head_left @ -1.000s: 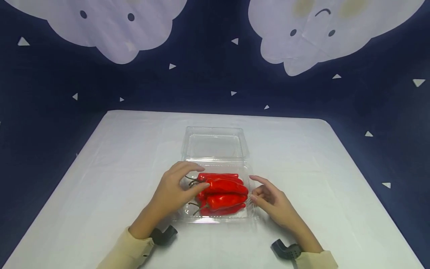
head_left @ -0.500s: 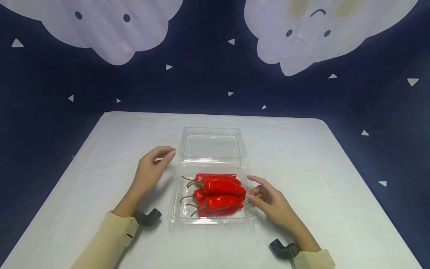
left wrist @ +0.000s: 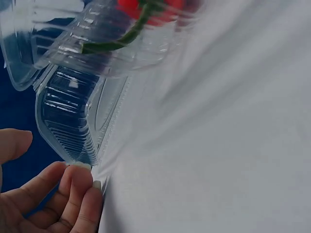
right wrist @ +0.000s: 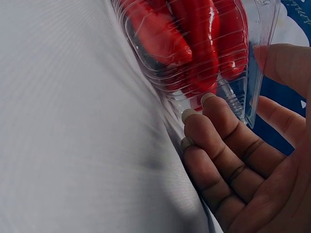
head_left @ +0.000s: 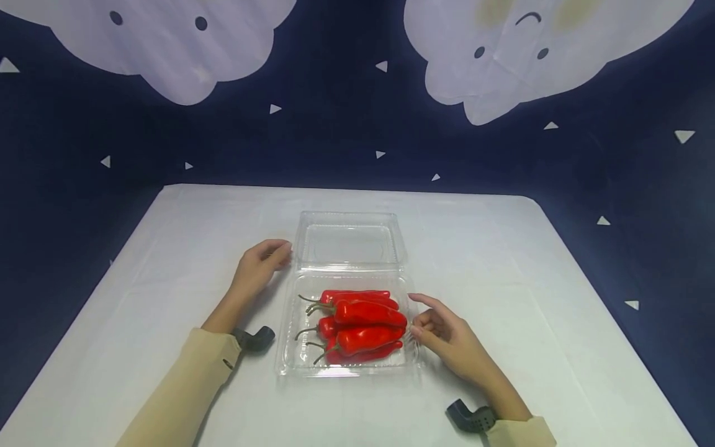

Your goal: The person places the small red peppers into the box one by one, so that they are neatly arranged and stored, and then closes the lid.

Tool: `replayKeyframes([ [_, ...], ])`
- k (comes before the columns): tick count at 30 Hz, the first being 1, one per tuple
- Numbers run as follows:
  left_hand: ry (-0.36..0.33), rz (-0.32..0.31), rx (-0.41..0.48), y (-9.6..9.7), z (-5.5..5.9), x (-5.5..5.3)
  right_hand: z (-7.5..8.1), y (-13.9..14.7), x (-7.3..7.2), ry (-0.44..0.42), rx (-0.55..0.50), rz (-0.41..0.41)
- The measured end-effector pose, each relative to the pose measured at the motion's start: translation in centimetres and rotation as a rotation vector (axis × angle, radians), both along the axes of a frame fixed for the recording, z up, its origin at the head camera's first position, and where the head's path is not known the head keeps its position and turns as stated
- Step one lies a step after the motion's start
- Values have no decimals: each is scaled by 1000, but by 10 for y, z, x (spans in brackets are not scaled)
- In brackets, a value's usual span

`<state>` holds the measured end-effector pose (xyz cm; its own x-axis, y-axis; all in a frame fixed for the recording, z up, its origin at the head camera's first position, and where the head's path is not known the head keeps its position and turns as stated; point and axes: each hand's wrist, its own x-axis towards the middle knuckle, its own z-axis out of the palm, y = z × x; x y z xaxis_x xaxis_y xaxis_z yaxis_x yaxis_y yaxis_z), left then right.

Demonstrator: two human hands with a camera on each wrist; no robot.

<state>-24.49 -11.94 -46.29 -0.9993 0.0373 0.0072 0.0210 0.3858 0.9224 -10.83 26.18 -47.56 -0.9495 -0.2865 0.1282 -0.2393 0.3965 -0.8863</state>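
A clear hinged plastic box [head_left: 349,370] lies unfolded on the white table, its base toward me and its lid [head_left: 352,242] laid back on the far side. Several red peppers [head_left: 365,338] with green stems lie in the base. My left hand [head_left: 258,266] is beside the lid's left edge. In the left wrist view its fingertips [left wrist: 80,170] are right at the lid's edge, while the thumb stands apart. My right hand [head_left: 447,332] holds the base's right side; in the right wrist view the thumb is at the rim and bent fingers [right wrist: 201,128] rest against the wall.
The white table [head_left: 536,298] spreads out on both sides of the box. Behind it hangs a dark blue cloth [head_left: 329,143] with pale clouds and small triangles. A dark camera band [head_left: 472,417] sits on the right wrist, another [head_left: 257,339] on the left.
My left hand has moved from over the peppers out to the left and away from me, to the lid's left edge. The right hand stays at the base's side.
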Motion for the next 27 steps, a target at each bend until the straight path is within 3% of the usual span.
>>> replayKeyframes([
  [12, -13, -35, -23, 5, 2, -6, 1, 0, 1, -3, -6, 5],
  [27, 212, -7, 25, 7, 20, 0, 2, -1, 1, -5, 12, 2],
])
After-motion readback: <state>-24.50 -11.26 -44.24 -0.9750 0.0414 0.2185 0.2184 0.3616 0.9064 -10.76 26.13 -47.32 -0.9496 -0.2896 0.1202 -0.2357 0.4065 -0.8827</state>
